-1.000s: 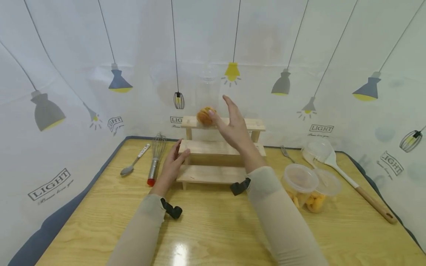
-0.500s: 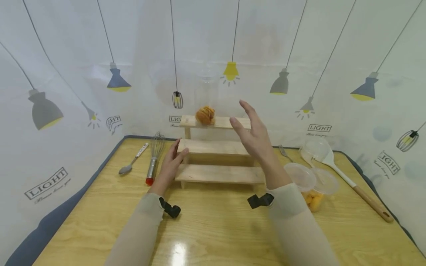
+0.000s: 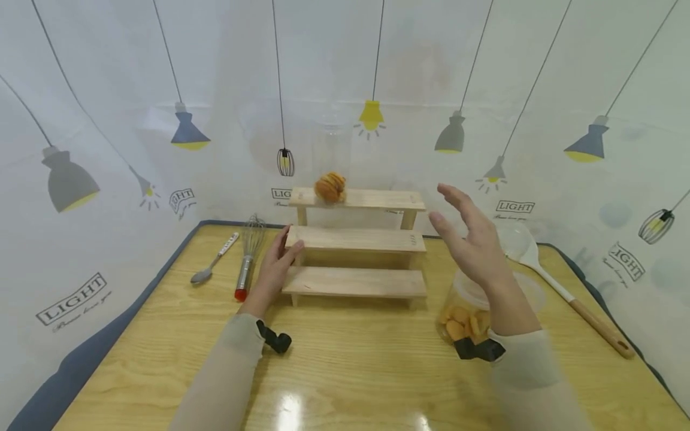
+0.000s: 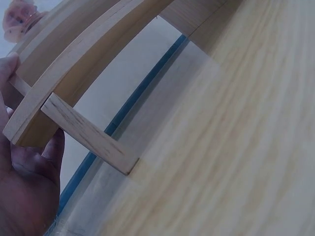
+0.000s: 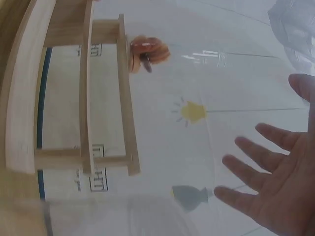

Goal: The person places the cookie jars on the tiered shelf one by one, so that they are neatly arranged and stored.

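A three-tier wooden shelf stands at the back of the table. My left hand grips the left end of its middle tier, thumb on top; the left wrist view shows the hand around the board's end. On the top tier, towards the left, stands a clear, tall bottle with orange-brown food at its bottom. My right hand is in the air right of the shelf, fingers extended and holding nothing. Below and partly behind it stands a clear plastic jar with orange snack pieces.
Left of the shelf lie a whisk with a red end and a spoon. At right lies a white utensil with a wooden handle. A clear lidded tub is partly hidden by my right arm. A lamp-printed curtain hangs behind.
My right hand has let go of the bottle and moved right and down, away from the top tier, to above the jars. The bottle stays in place. My left hand keeps its grip.
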### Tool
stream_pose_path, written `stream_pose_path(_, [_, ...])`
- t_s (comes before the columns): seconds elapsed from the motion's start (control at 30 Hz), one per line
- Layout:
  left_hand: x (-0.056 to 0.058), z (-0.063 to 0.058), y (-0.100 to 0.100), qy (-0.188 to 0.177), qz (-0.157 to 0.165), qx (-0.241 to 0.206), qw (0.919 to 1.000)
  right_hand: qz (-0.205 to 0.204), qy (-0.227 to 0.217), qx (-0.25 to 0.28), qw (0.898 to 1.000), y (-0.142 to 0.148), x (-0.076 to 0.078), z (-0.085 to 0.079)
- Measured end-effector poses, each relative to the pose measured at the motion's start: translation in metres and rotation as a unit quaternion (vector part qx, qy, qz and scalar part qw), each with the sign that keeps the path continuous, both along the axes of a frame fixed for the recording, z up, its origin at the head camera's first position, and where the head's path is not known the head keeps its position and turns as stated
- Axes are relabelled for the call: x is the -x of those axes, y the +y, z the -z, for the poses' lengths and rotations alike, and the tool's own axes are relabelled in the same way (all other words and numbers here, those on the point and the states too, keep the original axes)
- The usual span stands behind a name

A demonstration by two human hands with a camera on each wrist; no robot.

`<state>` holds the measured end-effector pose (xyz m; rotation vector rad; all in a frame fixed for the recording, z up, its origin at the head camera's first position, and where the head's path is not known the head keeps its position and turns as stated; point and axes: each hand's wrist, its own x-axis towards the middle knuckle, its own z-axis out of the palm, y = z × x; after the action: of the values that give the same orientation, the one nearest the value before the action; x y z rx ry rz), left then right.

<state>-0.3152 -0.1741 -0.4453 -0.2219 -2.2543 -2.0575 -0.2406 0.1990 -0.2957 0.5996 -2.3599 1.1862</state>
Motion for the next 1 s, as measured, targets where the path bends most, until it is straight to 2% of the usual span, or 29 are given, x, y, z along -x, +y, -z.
stream_pose_path(0.1, [-0.008, -0.010, 0.002, 0.002, 0.007, 0.003, 1.0000, 0.010, -0.006, -0.026, 1.000, 0.023, -0.003, 0.012])
stream_pose_path(0.17, [-0.009, -0.011, 0.002, 0.001, 0.008, 0.002, 1.0000, 0.019, -0.014, -0.045, 0.999, 0.038, -0.005, 0.023])
stream_pose_path(0.23, [-0.006, -0.007, 0.002, 0.001, 0.008, -0.007, 0.9999, 0.028, -0.024, -0.064, 0.997, 0.052, -0.007, 0.037])
stream_pose_path(0.33, [0.005, 0.006, 0.000, 0.011, 0.006, -0.018, 0.9998, 0.046, -0.030, -0.081, 0.995, 0.069, -0.013, 0.059])
stream_pose_path(0.4, [0.012, 0.015, -0.001, 0.020, 0.003, -0.020, 0.9996, 0.052, -0.003, -0.083, 0.995, 0.076, -0.017, 0.074])
stream_pose_path(0.43, [0.012, 0.014, -0.001, 0.021, 0.004, -0.022, 0.9995, 0.055, 0.013, -0.081, 0.995, 0.079, -0.019, 0.081])
stream_pose_path(0.57, [0.002, 0.000, -0.001, 0.014, 0.010, -0.017, 0.9997, 0.043, 0.099, -0.054, 0.993, 0.078, -0.024, 0.102])
stream_pose_path(0.63, [-0.005, -0.008, -0.001, 0.005, 0.015, -0.017, 0.9997, 0.041, 0.121, -0.043, 0.991, 0.074, -0.026, 0.108])
stream_pose_path(0.73, [-0.004, -0.007, -0.001, 0.005, 0.014, -0.014, 0.9998, 0.041, 0.157, -0.033, 0.986, 0.066, -0.029, 0.114])
stream_pose_path(0.87, [0.006, 0.007, -0.003, 0.007, 0.016, -0.013, 0.9998, 0.006, 0.190, 0.012, 0.982, 0.060, -0.033, 0.123])
stream_pose_path(1.0, [0.012, 0.018, -0.003, 0.011, 0.012, -0.023, 0.9996, -0.087, 0.144, 0.078, 0.983, 0.060, -0.036, 0.137])
